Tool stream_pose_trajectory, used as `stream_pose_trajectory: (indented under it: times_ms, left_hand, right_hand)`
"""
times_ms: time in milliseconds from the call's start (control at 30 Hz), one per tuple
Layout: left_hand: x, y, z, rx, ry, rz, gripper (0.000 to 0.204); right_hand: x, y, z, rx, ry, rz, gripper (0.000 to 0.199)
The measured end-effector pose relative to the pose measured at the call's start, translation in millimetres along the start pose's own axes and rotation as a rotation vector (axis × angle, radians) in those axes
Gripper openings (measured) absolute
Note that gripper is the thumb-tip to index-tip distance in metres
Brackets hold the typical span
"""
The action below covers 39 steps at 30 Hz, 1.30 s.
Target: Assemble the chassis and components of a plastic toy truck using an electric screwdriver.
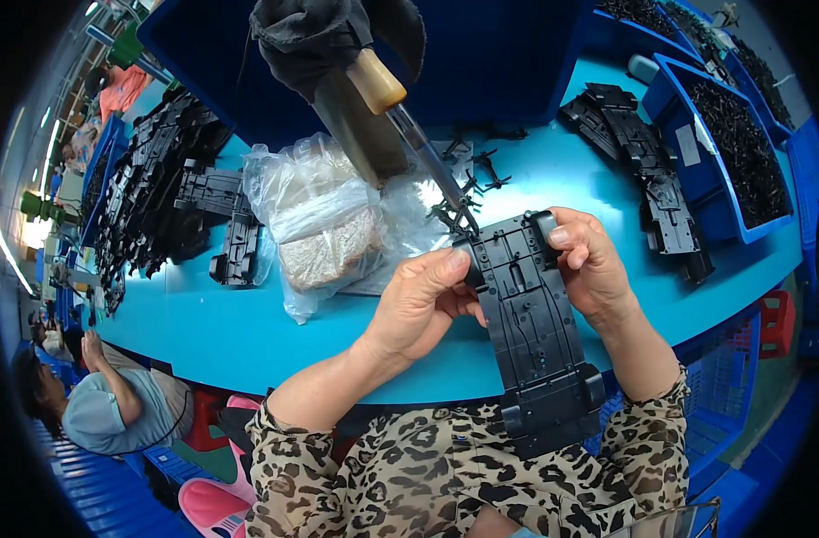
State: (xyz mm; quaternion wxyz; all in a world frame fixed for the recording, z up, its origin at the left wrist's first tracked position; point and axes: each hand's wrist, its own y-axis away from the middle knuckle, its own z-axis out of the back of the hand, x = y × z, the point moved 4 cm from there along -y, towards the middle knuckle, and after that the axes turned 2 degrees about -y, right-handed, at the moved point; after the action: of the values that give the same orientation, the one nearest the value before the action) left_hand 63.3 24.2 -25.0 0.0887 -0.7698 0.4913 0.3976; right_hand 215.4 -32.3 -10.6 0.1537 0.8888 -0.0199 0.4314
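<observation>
Over the near edge of the blue table (248, 332), both hands hold a black plastic toy-car chassis (531, 314) above the lap. Left hand (418, 300): thumb on the upper left corner of the chassis, fingers curled against its left edge, clamped on it. Right hand (593, 264): fingers wrapped over the upper right corner, thumb pressing the top face, also clamped. No part of the chassis rests on the table; its lower end hangs in front of the leopard-print clothing (409, 475).

Handling, judged: a thin moulded panel with ribs and cut-outs, so light, fairly stiff along its length, likely to flex slightly if twisted. Matte surface, not slippery. Small tabs and wheel-arch lugs at the corners look breakable; grip by the long side edges or the solid corners, as now, not by the lugs.

Orientation: long axis runs from upper left to lower right, close to vertical in the view, slightly tilted. Far end points away toward the hanging screwdriver (409, 125), whose tip sits just above the top edge; near end points at the body. Ribbed face is up.

Nearby: a clear plastic bag (324, 224) left of the hands, small black cross-shaped parts (477, 170) behind the chassis, stacked black parts (647, 170) to the right, blue bins (741, 161) of small parts.
</observation>
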Motion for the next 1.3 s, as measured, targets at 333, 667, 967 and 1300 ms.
stream_pose_trajectory:
  times_ms: [333, 667, 967, 1300]
  left_hand:
    - [-5.3, -0.1, -3.3, 0.019, 0.021, -0.006, 0.032]
    - [-6.2, 0.0, -3.7, 0.010, 0.013, -0.009, 0.033]
    - [-7.4, 0.5, -5.8, 0.034, 0.020, -0.006, 0.033]
    - [-7.7, 0.5, -6.1, 0.014, 0.033, -0.005, 0.034]
  right_hand:
    - [-1.7, 0.0, 0.3, 0.001, -0.030, 0.021, 0.013]
    - [0.4, 0.8, -2.6, -0.003, -0.003, 0.033, 0.013]
    - [-0.6, 1.2, -1.1, -0.009, -0.033, 0.039, 0.012]
    - [1.0, 1.9, -3.5, -0.016, -0.021, 0.037, 0.015]
